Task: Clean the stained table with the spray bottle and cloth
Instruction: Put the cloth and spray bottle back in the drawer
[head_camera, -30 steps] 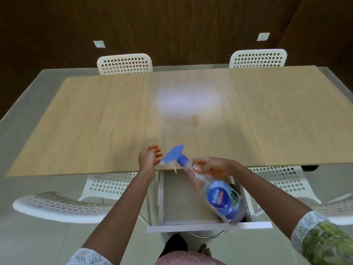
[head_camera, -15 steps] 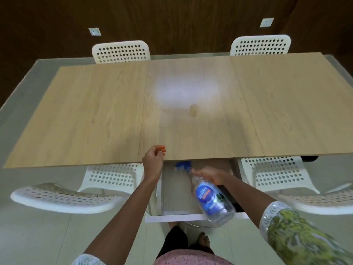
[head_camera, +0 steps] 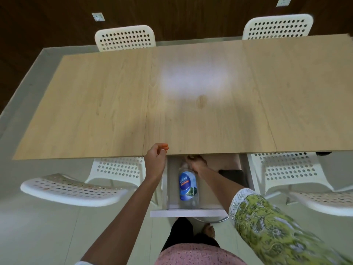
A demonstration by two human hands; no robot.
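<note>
- Bottle position: the spray bottle [head_camera: 188,185] lay on its side in the open drawer [head_camera: 188,213] below the middle of the table's [head_camera: 95,111] near edge. Its base pointed towards you and its label faced up. The trigger head was hidden under the tabletop.
- Right hand [head_camera: 196,163]: you had it wrapped round the bottle's neck, just under the near edge. The fingertips were partly hidden, so I judged the grip firm but could not confirm it.
- Left hand [head_camera: 155,159]: it was loosely curled and held nothing, sitting at the near edge just left of the drawer. I could not tell whether it touched the edge.
- Stain [head_camera: 202,101]: a small brownish mark sat mid-table, with a pale hazy patch [head_camera: 194,81] just beyond it towards the far edge. I could not tell whether that patch was glare or wet spray.
- Cloth: none seen on the table. A dark object [head_camera: 231,175] lay in the drawer's right side, too unclear to identify.
- Step judged: you were handling the bottle in the drawer; I could not tell whether you were lifting it or laying it down.
- Technique note: you needed to keep hold of the neck rather than the smooth body, and draw the head back towards yourself before any lift so the trigger cleared the underside of the tabletop.
- Risk noted: a round bottle could roll against the drawer wall if let go carelessly.
</note>
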